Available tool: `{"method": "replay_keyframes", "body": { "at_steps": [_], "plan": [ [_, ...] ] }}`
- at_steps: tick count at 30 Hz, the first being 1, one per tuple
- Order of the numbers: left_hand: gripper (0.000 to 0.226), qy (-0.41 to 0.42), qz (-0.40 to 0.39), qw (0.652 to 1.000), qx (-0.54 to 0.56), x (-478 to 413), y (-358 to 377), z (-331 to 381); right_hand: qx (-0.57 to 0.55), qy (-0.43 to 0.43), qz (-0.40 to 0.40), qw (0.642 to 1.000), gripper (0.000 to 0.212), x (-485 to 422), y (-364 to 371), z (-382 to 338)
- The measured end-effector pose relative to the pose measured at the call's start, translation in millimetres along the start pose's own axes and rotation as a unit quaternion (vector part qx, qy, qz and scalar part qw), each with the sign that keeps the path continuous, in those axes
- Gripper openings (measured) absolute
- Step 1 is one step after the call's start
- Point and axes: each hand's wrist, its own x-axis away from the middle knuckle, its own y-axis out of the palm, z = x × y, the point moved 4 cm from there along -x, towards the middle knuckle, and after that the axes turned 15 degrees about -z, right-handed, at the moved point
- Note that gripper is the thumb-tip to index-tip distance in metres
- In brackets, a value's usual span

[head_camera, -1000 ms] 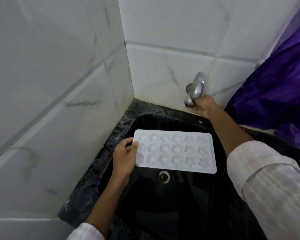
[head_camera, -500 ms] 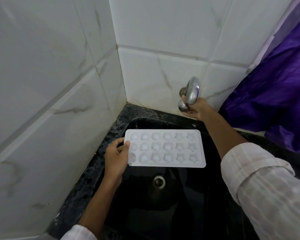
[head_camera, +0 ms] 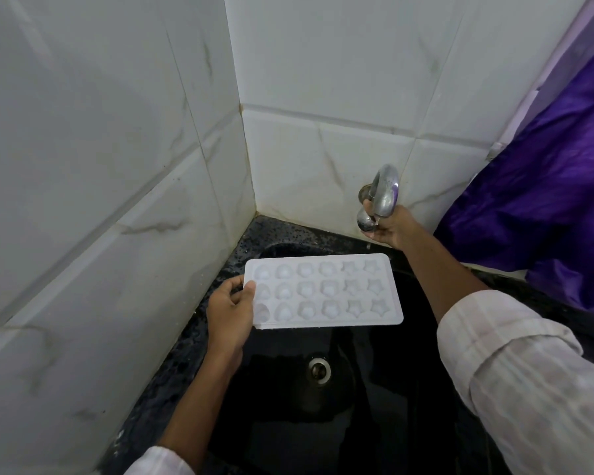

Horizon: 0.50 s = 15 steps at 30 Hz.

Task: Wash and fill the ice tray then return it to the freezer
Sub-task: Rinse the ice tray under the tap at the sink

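- Left hand (head_camera: 228, 311) pinches the ice tray (head_camera: 323, 291) by its short end: thumb on top of the rim, the other fingers (head_camera: 232, 286) curled under the edge. One-end grip only; the rest of the tray hangs out unsupported.
- The tray is in the air over the black sink (head_camera: 384, 389), above the drain (head_camera: 319, 370) and touching nothing else.
- Its long axis runs straight out from the left fingertips toward the right arm. It sits roughly level, cavities up. Round moulds are nearest the gripping fingers and star moulds are at the free end.
- Right hand (head_camera: 390, 226) is wrapped round the tap (head_camera: 384, 193) on the back wall, fingers curled on the metal body. It holds nothing else.
- Key relation: the tap outlet sits just beyond the tray's free end, on the far side and higher, close to the right fingers and well away from the left ones.
- I can't tell whether the far right corner is actually under the outlet or just short of it.
- No water stream is visible, and the cavities look dry or empty as far as I can tell.
- My read: the next step is to open the tap with the right hand, since it's already on it, and slide the tray away from the body so the star end goes under the flow.
- Risk: water landing on the free end levers against a thin pinch, so the tray may tip.
- Purple cloth (head_camera: 546, 207) hangs past the right hand, not involved.
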Motion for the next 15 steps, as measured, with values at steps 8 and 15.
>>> {"method": "replay_keyframes", "body": {
  "at_steps": [8,15],
  "plan": [
    [0.012,-0.002,0.019,1.000,-0.009,-2,-3,3,0.013,-0.012,0.004,1.000,0.017,7,0,-1],
    [0.009,-0.006,0.033,0.999,-0.018,-12,-5,1,0.130,-0.160,0.137,0.969,0.015,72,-9,37]
  ]
}}
